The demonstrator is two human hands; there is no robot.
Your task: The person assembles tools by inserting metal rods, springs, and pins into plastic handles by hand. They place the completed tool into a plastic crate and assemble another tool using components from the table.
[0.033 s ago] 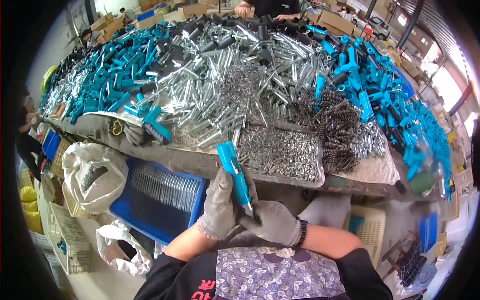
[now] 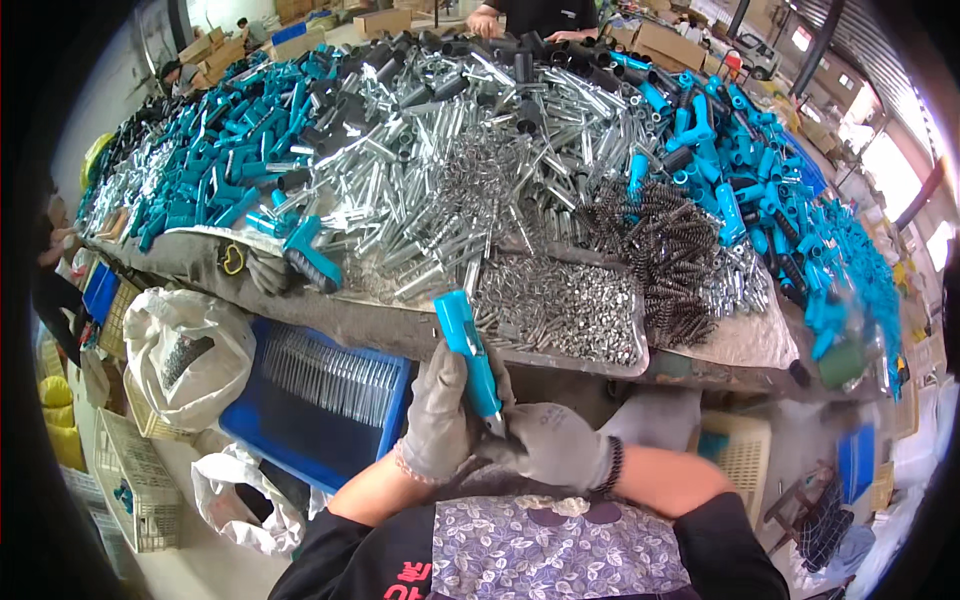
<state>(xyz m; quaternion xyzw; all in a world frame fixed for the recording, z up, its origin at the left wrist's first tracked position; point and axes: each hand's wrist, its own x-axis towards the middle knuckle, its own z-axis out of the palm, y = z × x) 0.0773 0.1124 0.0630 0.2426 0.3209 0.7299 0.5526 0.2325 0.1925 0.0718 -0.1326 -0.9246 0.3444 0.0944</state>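
In front of my apron I hold a slim teal tool body [image 2: 474,360] at a slant, with a small metal lever on its side and a grey pointed end below. My left hand [image 2: 437,415], in a grey work glove, is wrapped around its middle. Gloved too, my right hand [image 2: 555,442] closes at the lower pointed end; its fingertips are partly hidden. Just beyond the tool lies a heap of small metal nuts and pins [image 2: 590,310] on the bench edge. Dark coil springs [image 2: 665,250] are piled to the right of it.
The bench [image 2: 330,318] bears heaps of teal handles [image 2: 225,150], metal rods [image 2: 395,190] and teal housings [image 2: 735,160]. Below it are a blue crate [image 2: 310,420] of metal rods, a white sack [image 2: 150,335] and a cream basket [image 2: 740,450]. Another person [image 2: 545,15] stands across the bench.
The teal tool body and both hands have shifted very slightly; the grip looks the same. Nothing else has visibly moved.
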